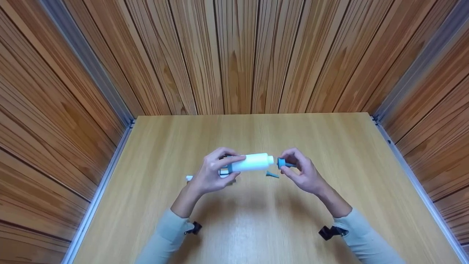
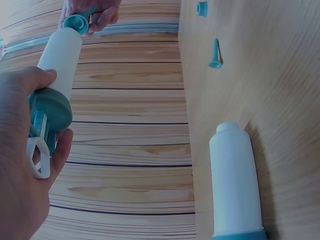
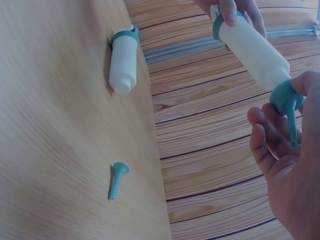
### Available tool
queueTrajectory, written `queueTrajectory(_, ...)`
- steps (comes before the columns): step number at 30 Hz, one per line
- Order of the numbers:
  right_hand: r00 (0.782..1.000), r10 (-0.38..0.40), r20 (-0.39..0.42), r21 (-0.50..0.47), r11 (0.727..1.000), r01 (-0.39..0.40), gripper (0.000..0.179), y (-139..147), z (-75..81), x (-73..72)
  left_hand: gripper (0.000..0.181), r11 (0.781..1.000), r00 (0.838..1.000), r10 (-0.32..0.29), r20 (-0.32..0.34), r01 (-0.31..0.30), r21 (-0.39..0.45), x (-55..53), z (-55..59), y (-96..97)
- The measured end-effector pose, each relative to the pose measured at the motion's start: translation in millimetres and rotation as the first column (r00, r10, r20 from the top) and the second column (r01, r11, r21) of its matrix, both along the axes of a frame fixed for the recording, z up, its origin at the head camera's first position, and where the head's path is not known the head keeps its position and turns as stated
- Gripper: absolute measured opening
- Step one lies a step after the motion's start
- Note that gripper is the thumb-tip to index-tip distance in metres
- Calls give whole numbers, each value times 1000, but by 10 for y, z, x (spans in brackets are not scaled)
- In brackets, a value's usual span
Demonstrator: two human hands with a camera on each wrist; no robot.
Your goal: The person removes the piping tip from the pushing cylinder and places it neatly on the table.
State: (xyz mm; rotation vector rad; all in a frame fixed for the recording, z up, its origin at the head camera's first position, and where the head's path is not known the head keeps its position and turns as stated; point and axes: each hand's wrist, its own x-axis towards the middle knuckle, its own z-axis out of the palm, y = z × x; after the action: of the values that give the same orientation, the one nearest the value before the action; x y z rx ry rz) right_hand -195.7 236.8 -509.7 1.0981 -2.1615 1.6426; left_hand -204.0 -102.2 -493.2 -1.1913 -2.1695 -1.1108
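My left hand [image 1: 219, 170] grips a white-barrelled syringe [image 1: 253, 162] by its teal collar end, with thumb and fingers around it. In the left wrist view, the white plunger handle [image 2: 39, 157] shows inside that palm. The barrel lies nearly level, its narrow tip toward the right. Between the thumb and fingers of my right hand [image 1: 302, 172] is a teal nozzle cap [image 1: 281, 163] with a thin spout. Its open side faces the barrel tip, a small gap apart in the head view. Both are held above the table.
A second white syringe [image 2: 235, 180] with a teal collar lies on the wooden table [image 1: 234, 227]. A loose teal nozzle [image 3: 117, 180] rests near it, and a small teal ring [image 2: 201, 8] is farther off. Wood-plank walls [image 1: 234, 55] enclose the table's back and sides.
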Motion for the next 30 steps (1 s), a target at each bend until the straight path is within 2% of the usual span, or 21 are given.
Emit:
queueTrajectory(14,999,49,-20,-30,998,-50,35,-1,-15,-17,44,999,998,41,48,-42,19,28,-116,-202)
queueTrajectory(20,997,64,-38,-34,997,-65,36,-2,-26,-36,44,999,992,51,113,-53,10,38,-158,-295)
queueTrajectory(30,996,80,-36,-30,996,-81,35,-10,-47,-40,39,995,971,99,218,-91,-46,91,-253,-432)
